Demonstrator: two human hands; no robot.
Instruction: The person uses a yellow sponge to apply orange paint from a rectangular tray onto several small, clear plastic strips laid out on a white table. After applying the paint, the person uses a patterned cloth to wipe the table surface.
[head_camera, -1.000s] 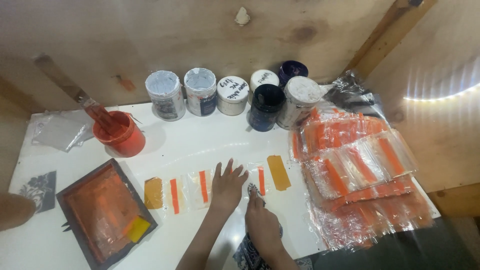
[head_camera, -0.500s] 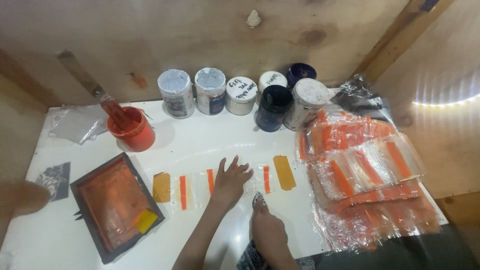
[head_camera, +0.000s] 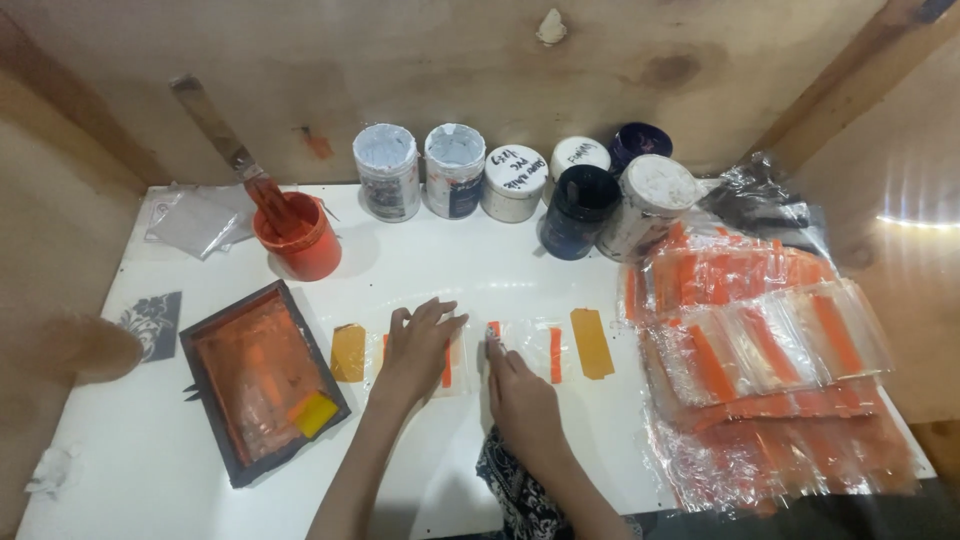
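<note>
Left hand (head_camera: 415, 345), fingers spread, pressed flat on a clear orange-striped pouch (head_camera: 440, 355) on the white surface (head_camera: 480, 270); right hand (head_camera: 520, 395) touched the neighbouring pouch (head_camera: 540, 350), holding nothing.

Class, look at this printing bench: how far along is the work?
Done: a heap of orange-striped clear bags lies on the right. In hand: the left hand and right hand rest on striped bags laid flat between two tape pieces. The inked screen frame sits aside. What is left cannot be told.

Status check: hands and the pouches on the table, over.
Left hand flat on clear pouch, fingers spread. Right hand fingertips at second pouch, holding nothing. Stack of finished pouches close on the right, printing screen on the left.
</note>
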